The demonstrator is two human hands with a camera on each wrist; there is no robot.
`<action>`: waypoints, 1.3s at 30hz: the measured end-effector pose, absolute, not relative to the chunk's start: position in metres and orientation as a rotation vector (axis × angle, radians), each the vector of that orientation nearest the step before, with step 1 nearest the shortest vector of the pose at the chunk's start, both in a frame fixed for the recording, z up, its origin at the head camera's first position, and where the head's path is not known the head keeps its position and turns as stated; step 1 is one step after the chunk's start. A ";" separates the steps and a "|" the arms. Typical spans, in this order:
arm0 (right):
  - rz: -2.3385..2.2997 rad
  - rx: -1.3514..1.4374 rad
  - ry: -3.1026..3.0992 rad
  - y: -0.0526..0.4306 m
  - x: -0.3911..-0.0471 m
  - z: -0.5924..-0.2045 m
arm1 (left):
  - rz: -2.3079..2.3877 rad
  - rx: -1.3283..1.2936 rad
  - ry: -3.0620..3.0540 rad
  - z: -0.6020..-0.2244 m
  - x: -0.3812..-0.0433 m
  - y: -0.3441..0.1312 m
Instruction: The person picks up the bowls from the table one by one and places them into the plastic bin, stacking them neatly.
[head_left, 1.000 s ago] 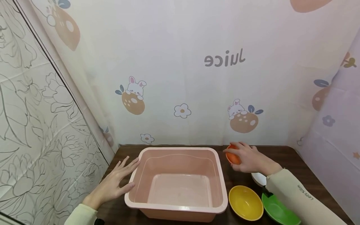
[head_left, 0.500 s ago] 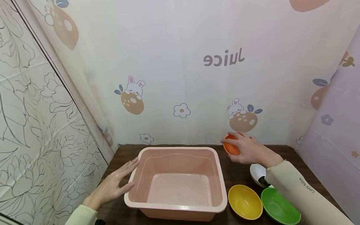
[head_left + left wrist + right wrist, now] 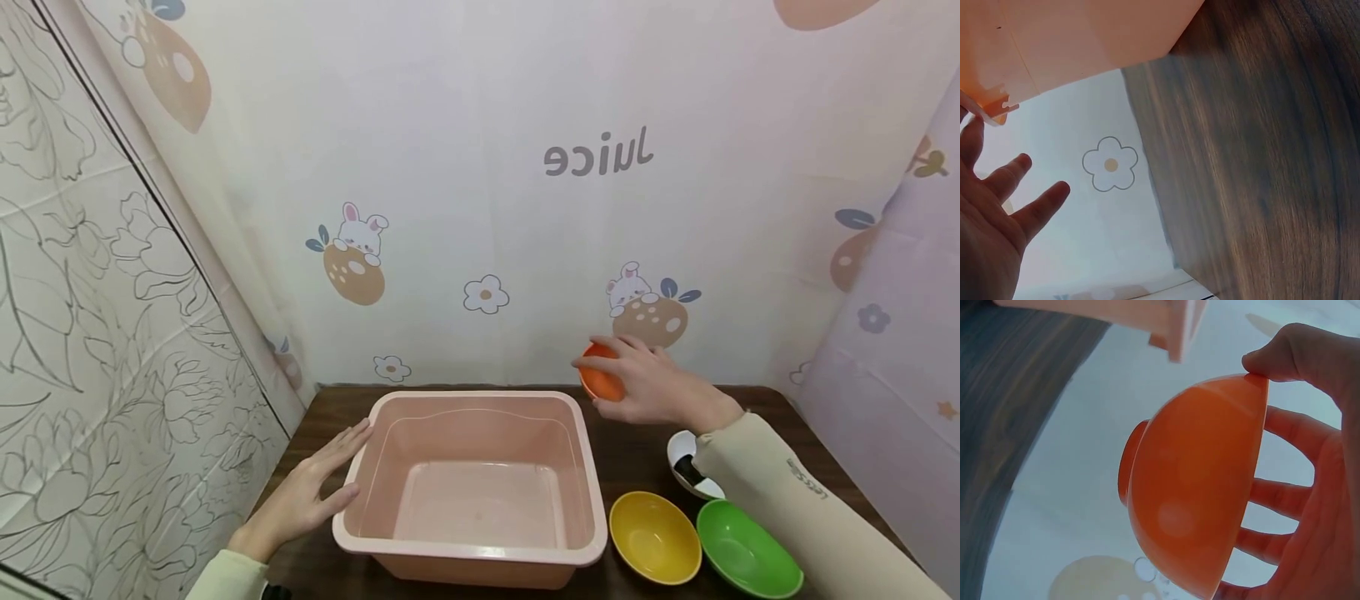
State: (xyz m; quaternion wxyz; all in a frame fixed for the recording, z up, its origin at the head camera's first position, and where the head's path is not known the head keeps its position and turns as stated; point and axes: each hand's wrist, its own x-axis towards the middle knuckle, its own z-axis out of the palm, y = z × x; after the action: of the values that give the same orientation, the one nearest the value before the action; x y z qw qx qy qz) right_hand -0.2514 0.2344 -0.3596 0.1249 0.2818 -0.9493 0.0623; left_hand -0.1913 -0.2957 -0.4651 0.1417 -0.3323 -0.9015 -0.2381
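Right fingers clamped on orange bowl, near far right corner of pink basin.
My left fingers spread apart, at basin's left rim.

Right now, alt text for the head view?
A person's right grip holds a tilted orange bowl near the far right corner of a pink plastic basin, while the left grip touches its left side. A yellow bowl, a green bowl and a partly hidden white bowl sit at right on a dark wood table.
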 end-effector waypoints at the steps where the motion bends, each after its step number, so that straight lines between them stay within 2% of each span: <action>1: 0.185 0.829 -2.765 0.232 -0.251 -0.358 | -0.695 -0.958 -2.598 -0.466 -0.191 -0.296; 39: 0.254 1.065 -2.757 0.154 -0.235 -0.343 | -0.844 -1.041 -2.495 -0.474 -0.196 -0.295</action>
State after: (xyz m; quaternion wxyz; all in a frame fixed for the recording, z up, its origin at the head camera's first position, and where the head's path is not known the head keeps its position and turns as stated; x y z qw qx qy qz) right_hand -0.2348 0.1541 -0.3426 0.0874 0.3577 -0.9258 0.0853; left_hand -0.1962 -0.2952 -0.4743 0.1542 -0.3630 -0.8705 -0.2944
